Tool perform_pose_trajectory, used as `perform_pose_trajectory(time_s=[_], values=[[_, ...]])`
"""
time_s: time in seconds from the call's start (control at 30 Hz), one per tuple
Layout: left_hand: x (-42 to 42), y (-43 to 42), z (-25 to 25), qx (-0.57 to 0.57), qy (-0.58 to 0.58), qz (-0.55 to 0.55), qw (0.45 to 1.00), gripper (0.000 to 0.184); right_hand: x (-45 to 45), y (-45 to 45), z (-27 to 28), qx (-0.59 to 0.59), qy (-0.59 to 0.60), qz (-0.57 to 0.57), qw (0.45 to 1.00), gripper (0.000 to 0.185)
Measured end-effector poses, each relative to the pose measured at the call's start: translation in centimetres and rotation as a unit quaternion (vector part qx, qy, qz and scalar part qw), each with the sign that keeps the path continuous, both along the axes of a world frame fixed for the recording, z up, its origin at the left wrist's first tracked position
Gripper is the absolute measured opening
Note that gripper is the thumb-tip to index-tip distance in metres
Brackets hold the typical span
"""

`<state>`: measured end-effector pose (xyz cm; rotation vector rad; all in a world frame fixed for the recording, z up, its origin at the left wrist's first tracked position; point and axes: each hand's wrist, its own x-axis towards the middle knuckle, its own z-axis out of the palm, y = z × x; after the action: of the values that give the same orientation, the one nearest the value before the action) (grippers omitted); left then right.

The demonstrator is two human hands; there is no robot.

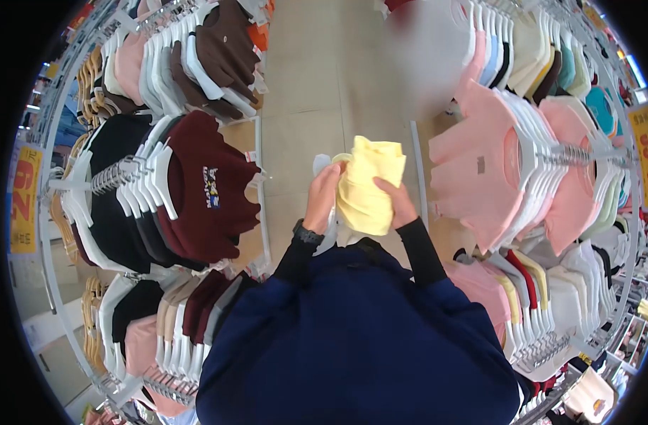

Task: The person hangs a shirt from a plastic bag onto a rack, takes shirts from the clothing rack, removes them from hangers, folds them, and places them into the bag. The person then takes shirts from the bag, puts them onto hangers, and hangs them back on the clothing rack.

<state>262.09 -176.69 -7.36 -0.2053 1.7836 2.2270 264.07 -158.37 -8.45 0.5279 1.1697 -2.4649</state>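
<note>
In front of my chest I hold a pale yellow folded garment [371,187], bunched into a rough rectangle; its exact kind does not show. My left hand [322,193] is closed on its left edge, with a dark watch [309,233] on the wrist. On the other side, my right hand [399,203] grips the lower right edge, thumb on top of the cloth. Something white [322,164] shows just beyond my left fingers; I cannot tell what it is.
Clothes racks flank the tiled aisle [303,85]. A maroon top [205,185] hangs among dark ones at left, pink tops [476,159] at right. Orange price signs [26,198] stand at the outer edges. A blurred pale shape [423,57] is ahead at right.
</note>
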Motion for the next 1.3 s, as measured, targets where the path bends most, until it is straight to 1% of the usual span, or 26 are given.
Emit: perform_pose_trajectory(time_s=[0.03,0.13,0.17,0.23,0.27,0.3,0.33,0.37,0.4,0.43,0.53,0.57,0.63,0.67,0.73,0.83,0.87,0.9,0.93,0.97,1.0,1.07,1.1,1.17,1.27,1.3], values=[[-1.3,-1.2,0.4,-0.007,-0.010,-0.028,1.000,0.052,-1.2,0.4,0.3,-0.025,0.012,-0.007,1.000,0.051],[-4.6,-2.8,1.2,0.112,-0.053,-0.041,0.991,0.048,-4.5,0.6,1.3,-0.184,-0.023,0.020,0.982,0.053],[-5.7,-3.1,1.5,0.128,-0.081,-0.040,0.988,0.049,-5.5,0.1,1.7,-0.209,-0.034,0.034,0.977,0.055],[-7.7,-3.1,2.1,0.161,-0.137,-0.038,0.977,0.050,-8.3,-2.8,1.5,-0.014,-0.006,0.009,1.000,0.056],[-8.6,-3.4,1.7,0.176,-0.139,-0.053,0.973,0.051,-9.6,-4.4,1.4,0.086,0.007,-0.005,0.996,0.057],[-9.6,-3.7,0.9,0.190,-0.140,-0.068,0.969,0.052,-10.3,-6.1,1.7,0.183,0.097,-0.018,0.978,0.064],[-10.4,-3.9,1.0,0.204,-0.145,-0.084,0.964,0.052,-11.2,-6.6,1.2,0.286,0.162,-0.052,0.943,0.067],[-11.4,-4.6,1.2,0.228,-0.157,-0.102,0.955,0.051,-12.1,-7.0,0.1,0.385,0.222,-0.086,0.892,0.071],[-11.9,-4.9,1.6,0.228,-0.158,-0.103,0.955,0.051,-12.8,-7.2,-0.5,0.477,0.276,-0.118,0.826,0.075],[-12.3,-5.1,2.1,0.227,-0.159,-0.104,0.955,0.051,-13.4,-7.2,-0.9,0.424,0.244,-0.114,0.865,0.086],[-14.8,-5.8,1.5,0.232,-0.158,-0.132,0.951,0.051,-14.8,-6.9,-1.0,0.211,0.175,-0.076,0.959,0.085],[-15.5,-5.9,1.1,0.236,-0.161,-0.144,0.947,0.052,-15.2,-6.5,-0.9,0.154,0.154,-0.043,0.975,0.082],[-17.4,-5.7,1.8,0.222,-0.123,-0.191,0.948,0.051,-15.9,-5.6,-0.2,0.035,0.109,0.027,0.993,0.077],[-18.3,-5.5,2.1,0.214,-0.105,-0.210,0.948,0.051,-16.4,-5.3,-0.1,0.032,0.101,0.023,0.994,0.074],[-20.1,-4.8,1.9,0.212,-0.080,-0.197,0.954,0.052,-17.6,-5.1,-0.1,0.023,0.087,0.019,0.996,0.067],[-23.0,-4.1,2.1,0.225,-0.048,-0.173,0.958,0.054,-20.4,-4.2,-1.5,0.021,0.027,0.001,0.999,0.057],[-24.1,-3.7,2.2,0.232,-0.037,-0.166,0.958,0.055,-21.5,-3.4,-2.7,-0.041,0.006,-0.006,0.999,0.055],[-25.7,-3.9,1.4,0.229,-0.024,-0.182,0.956,0.055,-22.8,-2.4,-4.2,-0.103,-0.014,-0.012,0.995,0.053],[-27.4,-4.4,0.4,0.226,-0.012,-0.198,0.954,0.056,-24.1,-1.9,-4.5,-0.166,-0.036,-0.016,0.985,0.051],[-28.8,-4.7,-0.5,0.221,0.000,-0.213,0.952,0.057,-25.4,-1.3,-4.6,-0.152,-0.028,-0.062,0.986,0.050],[-30.3,-4.4,0.2,0.181,0.000,-0.189,0.965,0.055,-26.8,-0.4,-4.8,-0.194,-0.030,-0.102,0.975,0.046],[-32.9,-3.5,1.5,0.101,-0.002,-0.143,0.985,0.052,-29.1,1.8,-5.2,-0.262,0.024,-0.151,0.953,0.044],[-34.2,-3.1,2.1,0.093,0.006,-0.135,0.986,0.050,-30.1,3.0,-5.1,-0.305,0.053,-0.148,0.939,0.044],[-37.5,-2.1,3.3,0.086,0.027,-0.120,0.989,0.045,-31.8,4.9,-4.9,-0.348,0.072,-0.157,0.922,0.047],[-41.5,-0.9,4.1,-0.015,0.049,-0.091,0.995,0.039,-34.1,7.1,-4.2,-0.418,0.095,-0.150,0.891,0.054],[-42.4,-0.5,4.1,-0.054,0.085,-0.075,0.992,0.031,-34.8,7.6,-4.1,-0.437,0.101,-0.144,0.882,0.057]])
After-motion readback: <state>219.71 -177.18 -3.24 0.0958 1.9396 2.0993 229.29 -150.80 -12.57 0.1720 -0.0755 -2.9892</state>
